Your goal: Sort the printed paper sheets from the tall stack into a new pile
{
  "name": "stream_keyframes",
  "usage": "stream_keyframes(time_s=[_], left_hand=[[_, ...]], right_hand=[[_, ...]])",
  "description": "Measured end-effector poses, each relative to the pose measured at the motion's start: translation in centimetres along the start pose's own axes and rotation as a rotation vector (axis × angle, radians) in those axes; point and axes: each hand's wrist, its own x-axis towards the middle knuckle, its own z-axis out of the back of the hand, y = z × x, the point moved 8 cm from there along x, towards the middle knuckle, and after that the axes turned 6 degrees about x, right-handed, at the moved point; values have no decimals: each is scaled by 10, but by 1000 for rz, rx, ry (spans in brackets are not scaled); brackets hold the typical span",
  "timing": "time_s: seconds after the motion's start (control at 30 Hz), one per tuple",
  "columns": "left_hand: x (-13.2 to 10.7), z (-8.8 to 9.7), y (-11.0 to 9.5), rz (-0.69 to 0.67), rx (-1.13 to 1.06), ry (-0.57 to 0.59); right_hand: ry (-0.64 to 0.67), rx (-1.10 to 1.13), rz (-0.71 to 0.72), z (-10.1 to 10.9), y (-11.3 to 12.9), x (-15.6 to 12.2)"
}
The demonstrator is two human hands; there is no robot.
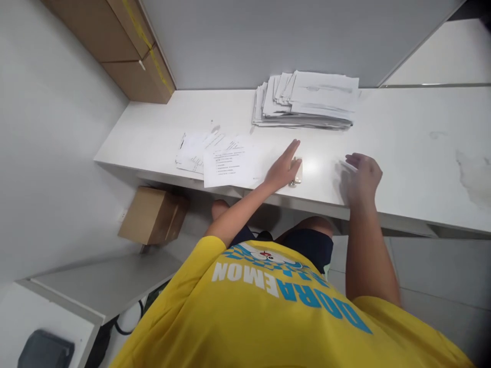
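My left hand (283, 167) lies flat on the white desk (402, 148) with its fingers stretched out, resting on the right edge of a printed sheet (230, 166) and beside a small metal stapler (296, 174). My right hand (362, 176) hovers over the desk to the right with its fingers curled, and something thin and white shows at its fingertips; I cannot make out what it is. More loose printed sheets (194, 148) lie under and left of the top sheet. A thick stack of papers (307, 99) sits at the back of the desk.
Brown cardboard boxes (130, 51) stand at the back left against the wall. A smaller cardboard box (151, 214) sits on the floor under the desk. A grey partition runs behind the desk. A dark object (44, 350) lies on a low surface at bottom left.
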Motion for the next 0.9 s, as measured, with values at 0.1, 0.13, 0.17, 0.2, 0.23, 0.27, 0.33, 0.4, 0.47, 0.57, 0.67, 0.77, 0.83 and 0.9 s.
stream_keyframes(time_s=[0.1, 0.13, 0.17, 0.2, 0.23, 0.27, 0.33, 0.4, 0.47, 0.57, 0.67, 0.77, 0.83, 0.9], left_hand=[[-19, 42, 13, 0, 1, -148], [-28, 60, 25, 23, 45, -162], [-36, 82, 41, 42, 98, -168], [-44, 104, 57, 48, 159, -148], [-52, 128, 76, 62, 216, -133], [-59, 155, 97, 97, 263, -153], [-72, 211, 137, 237, 331, -280], [-82, 244, 171, 432, 467, -240], [-88, 252, 189, 551, 633, -73], [-90, 249, 187, 568, 806, 60], [-84, 249, 180, 570, 823, 33], [-78, 257, 187, 677, 778, -1], [-74, 261, 192, 733, 759, -4], [-71, 261, 195, 757, 744, 18]], right_hand=[[-205, 231, -31, 35, 4, -40], [-212, 281, -58, 44, 2, -54], [-192, 316, -94, 52, -1, -68], [-160, 336, -137, 59, -6, -82], [-137, 349, -184, 65, -13, -98], [-95, 367, -239, 67, -23, -114], [-22, 402, -360, 64, -45, -144], [70, 431, -466, 48, -68, -172], [225, 472, -559, 17, -86, -196], [570, 510, -680, -46, -99, -232], [851, 431, -724, -97, -99, -255], [922, 356, -695, -125, -91, -254], [923, 328, -629, -135, -81, -247], [937, 312, -559, -142, -72, -244]])
